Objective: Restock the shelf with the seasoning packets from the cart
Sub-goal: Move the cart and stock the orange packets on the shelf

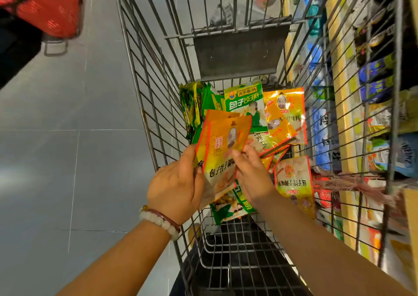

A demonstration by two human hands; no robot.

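Both hands' fingers (241,154) pinch orange packet stack (222,146) upright, long axis vertical, over cart (144,85).

I am holding an orange packet (222,146) in my left hand (175,188) and right hand (251,171); its lower half is showing 包子饺子调味, the last characters running under my right fingers. A red square seal on its left side is too blurred to read. In the cart (144,96), a green packet (245,105) is carrying 包子饺子料 in white, with a yellow banner above it that I cannot make out. An orange packet beside it (287,112) is showing 调味料. Another, lying upside down (294,182), is repeating 包子饺子调味. On the shelf (346,160), a blue pack (409,157) is reading HEINZ.
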